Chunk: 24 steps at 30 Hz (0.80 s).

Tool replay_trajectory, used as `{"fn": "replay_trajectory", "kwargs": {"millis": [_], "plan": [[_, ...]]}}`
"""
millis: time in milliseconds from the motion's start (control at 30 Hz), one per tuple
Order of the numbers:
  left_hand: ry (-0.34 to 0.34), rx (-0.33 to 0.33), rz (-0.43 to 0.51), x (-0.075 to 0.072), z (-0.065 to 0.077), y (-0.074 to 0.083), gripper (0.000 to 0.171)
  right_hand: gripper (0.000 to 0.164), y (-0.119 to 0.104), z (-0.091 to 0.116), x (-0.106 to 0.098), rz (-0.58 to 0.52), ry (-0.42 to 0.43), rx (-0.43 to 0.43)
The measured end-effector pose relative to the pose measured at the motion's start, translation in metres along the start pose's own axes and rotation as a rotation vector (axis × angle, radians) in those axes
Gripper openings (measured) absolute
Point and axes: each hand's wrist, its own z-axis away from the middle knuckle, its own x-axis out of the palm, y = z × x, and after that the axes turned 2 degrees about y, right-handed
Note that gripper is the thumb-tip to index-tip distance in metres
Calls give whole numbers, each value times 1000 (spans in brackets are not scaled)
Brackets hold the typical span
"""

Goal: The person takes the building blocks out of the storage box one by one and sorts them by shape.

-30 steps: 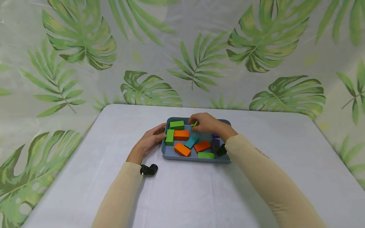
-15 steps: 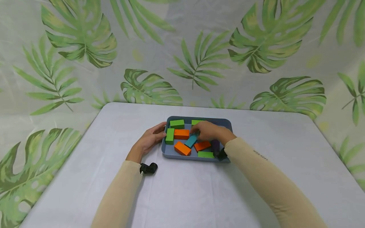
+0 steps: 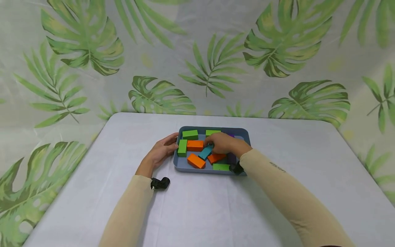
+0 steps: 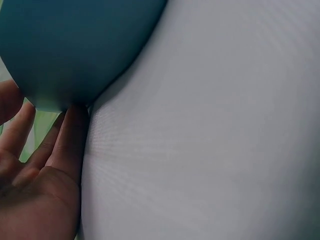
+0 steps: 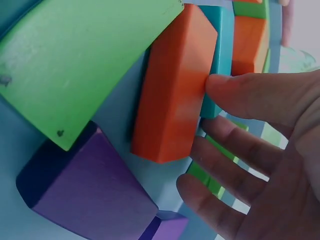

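A teal block (image 3: pixel 205 153) lies slantwise among other blocks in a shallow blue-grey tray (image 3: pixel 194 170). My right hand (image 3: pixel 221 142) reaches into the tray from the right and pinches the teal block's far end; the right wrist view shows the thumb on one face and the index fingertip at its end. Just beside that block leans an orange block (image 5: pixel 175 90). My left hand (image 3: pixel 160 151) rests against the tray's left side with fingers fairly straight, touching the outer wall (image 4: pixel 75 55) in the left wrist view.
Green blocks (image 3: pixel 189 134) and orange blocks (image 3: pixel 196 161) lie around the tray's left part and middle. A purple block (image 5: pixel 95 185) sits at its right, partly hidden by my right arm in the head view. White cloth (image 3: pixel 197 206) covers the table.
My right hand has moved from a green block at the tray's back toward me, onto the teal block. That green block lies at the back edge. The left hand keeps its place.
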Motion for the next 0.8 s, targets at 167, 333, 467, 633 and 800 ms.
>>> {"fn": "replay_trajectory", "kwargs": {"millis": [167, 333, 467, 633, 800], "plan": [[-18, 16, 28, 0, 2, 1, 62, 37, -2, -1, 1, 28, 3, 2], [-23, 16, 27, 0, 4, 2, 61, 39, -3, -2, 2, 43, -3, 11], [-17, 15, 18, -1, 2, 1, 61, 36, -2, -2, 0, 55, -3, 4], [0, 4, 15, -1, -1, 1, 60, 24, -3, -3, -2, 77, -5, 9], [4, -4, 14, 0, -1, 0, 61, 23, -1, -3, -1, 100, -2, 17]]}}
